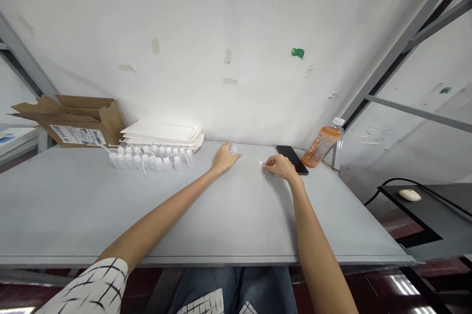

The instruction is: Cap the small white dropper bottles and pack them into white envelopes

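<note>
My left hand (223, 158) is at the back of the table, its thumb and fingers curled around a small translucent white piece (233, 149). The fingers partly cover that piece, and its kind is too small to make out. To the right, my right hand (280, 165) pinches a small white piece with a thin strand (262, 163) just above the tabletop. Several small white bottles (147, 160) stand in rows to the left of my left hand, some with thin white strips sticking out.
White flat sheets or envelopes (162, 132) are stacked behind the bottles, beside an open cardboard box (79, 120). A black phone (293, 159) and an orange drink bottle (320, 146) sit right of my right hand. A white mouse (409, 195) rests on a dark surface farther right.
</note>
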Action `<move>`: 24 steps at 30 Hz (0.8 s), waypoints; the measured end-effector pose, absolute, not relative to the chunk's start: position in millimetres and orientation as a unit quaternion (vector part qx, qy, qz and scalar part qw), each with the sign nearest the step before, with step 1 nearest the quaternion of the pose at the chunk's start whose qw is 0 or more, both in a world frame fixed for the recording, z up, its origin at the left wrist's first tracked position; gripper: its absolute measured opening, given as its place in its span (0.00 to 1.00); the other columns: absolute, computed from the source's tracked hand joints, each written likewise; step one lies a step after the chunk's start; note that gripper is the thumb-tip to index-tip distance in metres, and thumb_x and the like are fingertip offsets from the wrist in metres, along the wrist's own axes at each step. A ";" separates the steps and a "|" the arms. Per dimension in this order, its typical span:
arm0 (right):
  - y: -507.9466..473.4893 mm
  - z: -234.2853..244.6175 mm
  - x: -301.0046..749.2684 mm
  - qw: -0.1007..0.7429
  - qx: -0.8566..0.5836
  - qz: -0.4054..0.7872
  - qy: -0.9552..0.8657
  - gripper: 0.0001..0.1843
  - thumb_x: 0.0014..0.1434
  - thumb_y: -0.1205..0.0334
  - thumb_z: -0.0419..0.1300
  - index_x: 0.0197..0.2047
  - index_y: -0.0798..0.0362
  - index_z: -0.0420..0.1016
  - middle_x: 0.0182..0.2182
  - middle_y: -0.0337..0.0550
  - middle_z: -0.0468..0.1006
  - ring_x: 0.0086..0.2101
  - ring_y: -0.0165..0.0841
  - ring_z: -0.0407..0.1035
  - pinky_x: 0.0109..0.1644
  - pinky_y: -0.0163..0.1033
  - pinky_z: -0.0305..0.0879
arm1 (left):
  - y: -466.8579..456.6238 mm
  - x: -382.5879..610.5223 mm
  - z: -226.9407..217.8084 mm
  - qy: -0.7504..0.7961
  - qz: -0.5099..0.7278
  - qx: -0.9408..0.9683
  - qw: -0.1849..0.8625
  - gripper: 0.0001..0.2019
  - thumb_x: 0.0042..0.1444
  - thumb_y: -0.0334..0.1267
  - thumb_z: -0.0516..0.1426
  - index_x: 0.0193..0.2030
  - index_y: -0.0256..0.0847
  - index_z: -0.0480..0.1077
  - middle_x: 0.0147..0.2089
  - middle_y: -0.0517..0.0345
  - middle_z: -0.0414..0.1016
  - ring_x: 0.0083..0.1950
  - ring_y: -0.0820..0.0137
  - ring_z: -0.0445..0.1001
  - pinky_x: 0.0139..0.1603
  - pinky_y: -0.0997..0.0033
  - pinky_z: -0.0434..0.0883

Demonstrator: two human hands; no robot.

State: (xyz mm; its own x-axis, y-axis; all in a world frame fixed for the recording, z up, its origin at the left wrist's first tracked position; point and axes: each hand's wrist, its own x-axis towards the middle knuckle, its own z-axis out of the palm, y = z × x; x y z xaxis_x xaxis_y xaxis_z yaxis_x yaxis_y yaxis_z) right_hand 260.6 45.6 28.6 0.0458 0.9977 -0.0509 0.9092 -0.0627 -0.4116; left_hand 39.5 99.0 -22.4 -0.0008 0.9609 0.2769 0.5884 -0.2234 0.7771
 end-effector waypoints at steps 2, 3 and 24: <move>45.3 27.8 259.5 0.136 -0.705 0.154 -0.679 0.06 0.55 0.62 0.64 0.34 0.49 0.83 0.34 0.41 0.83 0.38 0.35 0.76 0.37 0.35 0.61 | 100.6 42.6 -22.5 0.584 0.400 0.669 0.227 0.11 0.53 0.38 0.63 0.42 0.37 0.74 0.45 0.47 0.77 0.48 0.61 0.76 0.52 0.62 0.71; 45.1 27.8 259.4 0.138 -0.705 0.153 -0.679 0.06 0.55 0.63 0.63 0.34 0.50 0.83 0.34 0.42 0.83 0.37 0.34 0.75 0.37 0.35 0.61 | 100.4 43.3 -22.3 0.582 0.397 0.671 0.228 0.06 0.54 0.38 0.61 0.35 0.38 0.74 0.39 0.52 0.77 0.44 0.63 0.76 0.48 0.64 0.71; 34.1 15.4 179.6 0.395 -0.440 0.491 -0.640 0.16 0.50 0.49 0.68 0.31 0.55 0.81 0.30 0.44 0.78 0.26 0.28 0.67 0.23 0.31 0.57 | 20.7 -17.5 -10.4 0.462 0.334 0.786 0.241 0.16 0.64 0.47 0.49 0.44 0.46 0.76 0.34 0.60 0.78 0.33 0.66 0.72 0.37 0.68 0.65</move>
State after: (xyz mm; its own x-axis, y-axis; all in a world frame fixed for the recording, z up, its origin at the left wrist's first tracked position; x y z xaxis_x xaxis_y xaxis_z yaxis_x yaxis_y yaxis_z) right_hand 179.6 34.1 15.4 -0.3010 0.9508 0.0729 0.1747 0.1301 -0.9760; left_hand -17.5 20.7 -10.4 0.3509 0.8863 0.3024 0.5649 -0.4579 0.6864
